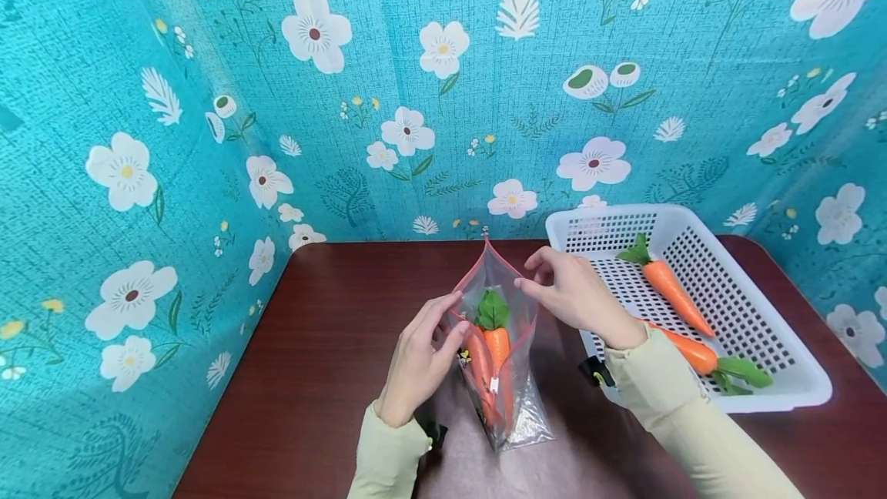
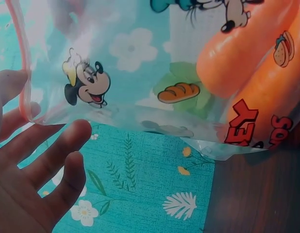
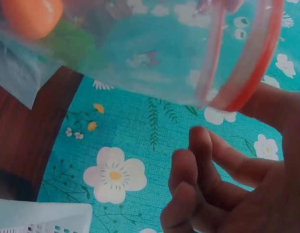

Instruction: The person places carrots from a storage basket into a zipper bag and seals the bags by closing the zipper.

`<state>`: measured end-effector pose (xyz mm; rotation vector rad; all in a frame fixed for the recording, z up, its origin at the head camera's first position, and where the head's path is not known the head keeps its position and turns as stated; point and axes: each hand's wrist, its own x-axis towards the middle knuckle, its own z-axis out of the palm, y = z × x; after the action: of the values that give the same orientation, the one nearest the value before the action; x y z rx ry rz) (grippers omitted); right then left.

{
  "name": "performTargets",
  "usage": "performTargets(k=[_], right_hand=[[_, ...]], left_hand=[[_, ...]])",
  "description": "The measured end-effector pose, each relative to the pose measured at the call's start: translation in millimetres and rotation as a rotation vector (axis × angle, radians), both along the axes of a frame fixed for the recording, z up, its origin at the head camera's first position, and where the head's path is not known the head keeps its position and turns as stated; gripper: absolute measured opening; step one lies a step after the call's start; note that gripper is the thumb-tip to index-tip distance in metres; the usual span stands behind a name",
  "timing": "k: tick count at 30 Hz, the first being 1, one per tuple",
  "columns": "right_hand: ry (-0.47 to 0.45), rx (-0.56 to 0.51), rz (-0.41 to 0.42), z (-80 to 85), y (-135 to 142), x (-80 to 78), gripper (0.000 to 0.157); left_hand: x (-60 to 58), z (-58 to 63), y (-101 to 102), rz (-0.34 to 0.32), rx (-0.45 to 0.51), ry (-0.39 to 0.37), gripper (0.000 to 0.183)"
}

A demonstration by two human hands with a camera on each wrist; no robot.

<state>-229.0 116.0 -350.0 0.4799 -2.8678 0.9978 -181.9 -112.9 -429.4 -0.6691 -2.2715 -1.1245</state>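
We record two bare hands at the mouth of a clear plastic bag, which stands on the dark reddish-brown table with its red rim spread apart. The left hand is loosely spread, thumb and forefinger apart, its fingertips touching the left side of the rim; we note the remaining fingers slightly bent below it. The right hand is relaxed, with its thumb at the rim's right side and its other fingers bent and separate from one another. Inside the bag we observe a leafy-topped carrot, leaves uppermost, and further orange-red carrot bodies showing through the wall; their exact count we cannot tell. In the left wrist view the bag wall carries printed cartoon figures, a loaf, a sandwich and red lettering. Crinkled clear plastic lies at the bag's base; whether it belongs to the bag we cannot tell. To the right, a white perforated basket contains a far carrot and a near carrot, the latter partly covered by the right sleeve. Behind the table we see turquoise floral cloth.
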Motion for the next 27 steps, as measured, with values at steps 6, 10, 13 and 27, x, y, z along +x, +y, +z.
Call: performTargets(k=[6, 10, 13, 27], right_hand=[[-0.002, 0.019, 0.000, 0.4, 2.8, -1.3, 0.010], [0.003, -0.007, -0.020, 3.7, 4.4, -1.1, 0.011], [0.011, -0.016, -0.045, 7.3, 5.0, -0.6, 0.012], [0.050, -0.072, -0.121, 18.2, 3.9, 6.8, 0.011]], left_hand=[[-0.8, 1.0, -0.6, 0.017, 0.034, -0.006, 0.041], [-0.3, 2.9, -1.4, 0.032, 0.093, -0.015, 0.043], [0.1, 4.0, -2.2, 0.061, 0.135, -0.029, 0.043], [1.6, 8.9, -5.2, 0.125, 0.231, -0.012, 0.043]])
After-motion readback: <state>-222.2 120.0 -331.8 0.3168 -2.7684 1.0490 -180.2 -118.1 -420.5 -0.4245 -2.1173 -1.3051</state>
